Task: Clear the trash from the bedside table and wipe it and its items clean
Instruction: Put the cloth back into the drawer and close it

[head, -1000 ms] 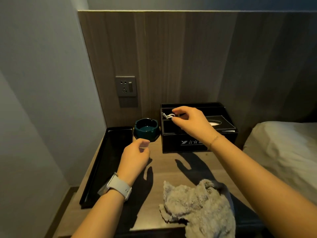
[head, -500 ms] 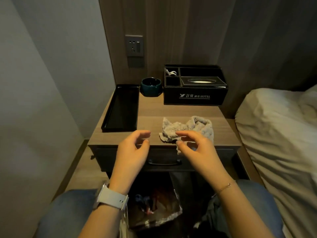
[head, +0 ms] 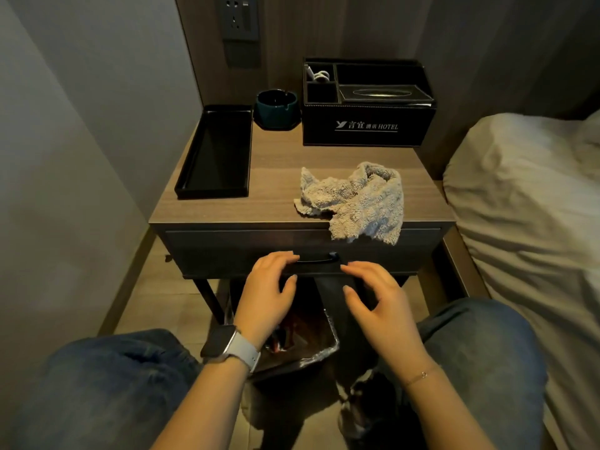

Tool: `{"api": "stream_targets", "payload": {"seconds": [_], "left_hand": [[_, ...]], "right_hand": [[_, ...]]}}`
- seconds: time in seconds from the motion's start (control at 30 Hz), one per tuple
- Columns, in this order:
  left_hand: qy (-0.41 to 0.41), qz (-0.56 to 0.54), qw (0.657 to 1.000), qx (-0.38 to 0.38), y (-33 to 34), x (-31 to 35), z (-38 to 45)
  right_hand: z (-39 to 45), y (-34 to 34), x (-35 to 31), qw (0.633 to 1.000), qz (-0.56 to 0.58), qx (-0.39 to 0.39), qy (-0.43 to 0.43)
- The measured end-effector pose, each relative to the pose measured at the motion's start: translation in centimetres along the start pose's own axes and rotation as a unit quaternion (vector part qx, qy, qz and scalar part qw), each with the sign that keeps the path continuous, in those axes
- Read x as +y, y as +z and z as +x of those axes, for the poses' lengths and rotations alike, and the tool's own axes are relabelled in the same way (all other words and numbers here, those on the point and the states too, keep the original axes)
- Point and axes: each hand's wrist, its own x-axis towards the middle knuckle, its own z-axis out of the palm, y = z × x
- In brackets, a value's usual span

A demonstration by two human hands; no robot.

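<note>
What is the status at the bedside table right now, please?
Left hand and right hand open, empty, by the drawer handle. Cloth crumpled on bedside table, overhanging front edge. Nothing blocking it.

Dim room: wood-panelled wall (head: pixel 324 27), white bed (head: pixel 526 206) at right

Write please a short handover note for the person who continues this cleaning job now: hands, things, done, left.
Left hand and right hand: both open, empty, in front of the drawer, above the trash bin.
On the bedside table: grey cloth at the front edge, partly hanging over; black tray left; ashtray and hotel organizer box at the back.
Done: no loose trash visible on top.
Left: cannot tell what has been wiped.
</note>
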Motion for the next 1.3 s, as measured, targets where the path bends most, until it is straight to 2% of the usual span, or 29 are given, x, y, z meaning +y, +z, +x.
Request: {"api": "stream_targets", "payload": {"seconds": [0.07,0.17,0.33,0.47,0.6,0.7,0.8,0.83,0.9,1.0,1.17,1.23,1.3], "left_hand": [[0.035,0.066,0.997,-0.032,0.8,-0.2,1.2],[0.042,0.129,0.989,-0.063,2.0,-1.0,2.2],[0.044,0.111,0.993,-0.008,2.6,-1.0,2.4],[0.062,0.105,0.992,0.007,2.4,-0.6,-0.1],[0.074,0.100,0.992,0.012,1.7,0.4,-3.6],[0.095,0.111,0.986,0.080,-0.2,2.0,-5.8],[0.088,0.136,0.972,0.168,-3.4,3.4,-5.9],[0.071,0.148,0.972,0.166,-4.2,3.3,-5.5],[0.018,0.155,0.981,0.112,-5.3,2.6,-5.0],[-0.001,0.156,0.986,0.057,-5.7,1.4,-5.6],[-0.002,0.119,0.990,0.072,-5.6,1.4,-7.4],[-0.008,0.110,0.991,0.071,-5.6,1.3,-7.6],[-0.015,0.096,0.993,0.064,-5.6,1.1,-7.5]], "right_hand": [[0.0,0.1,0.9,1.000,-0.026,-0.009,0.015],[-0.1,0.4,1.8,0.998,-0.031,-0.022,0.040],[-0.1,0.9,2.3,0.998,-0.048,-0.035,0.031],[-0.1,0.8,2.1,0.998,-0.056,-0.022,-0.011],[-0.4,0.2,1.1,0.990,-0.080,0.047,-0.103],[-0.5,-0.4,-0.2,0.980,-0.115,0.063,-0.150],[0.0,-0.3,-1.2,0.977,-0.156,-0.006,-0.148],[0.1,-0.2,-1.4,0.976,-0.161,-0.028,-0.144],[0.1,0.2,-1.7,0.978,-0.149,-0.032,-0.144],[-0.5,0.1,-1.9,0.984,-0.116,-0.029,-0.131],[-1.4,-0.9,-2.7,0.990,-0.071,-0.070,-0.102],[0.0,-2.1,-3.3,0.990,-0.062,-0.049,-0.116],[3.0,-3.6,-3.9,0.982,-0.119,-0.006,-0.143]]}}
